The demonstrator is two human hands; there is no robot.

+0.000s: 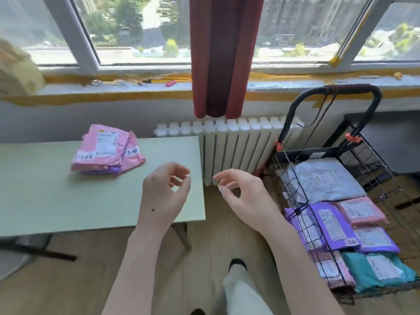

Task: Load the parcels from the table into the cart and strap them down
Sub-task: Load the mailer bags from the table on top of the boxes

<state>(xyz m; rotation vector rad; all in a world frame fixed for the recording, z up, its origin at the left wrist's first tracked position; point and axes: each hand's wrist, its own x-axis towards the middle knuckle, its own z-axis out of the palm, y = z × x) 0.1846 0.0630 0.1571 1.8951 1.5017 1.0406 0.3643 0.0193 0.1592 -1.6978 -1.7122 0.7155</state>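
A stack of pink and purple mailer parcels (106,150) lies on the pale green table (45,196) toward its far side. My left hand (163,192) hovers over the table's right end, fingers loosely curled and holding nothing. My right hand (243,196) hangs in the air between the table and the cart, also loosely curled and empty. To the right stands a black wire cart (354,155) with a tall loop handle. Inside it lie several parcels: a grey one (322,180), purple ones (329,226), pink ones (361,210) and a teal one (377,271). A dark cord (318,117) hangs from the handle.
A white radiator (231,146) stands against the wall behind the gap between table and cart. A dark red curtain (222,55) hangs above it at the window. A dark table (386,137) is behind the cart. My shoe and leg (238,283) are on the wooden floor.
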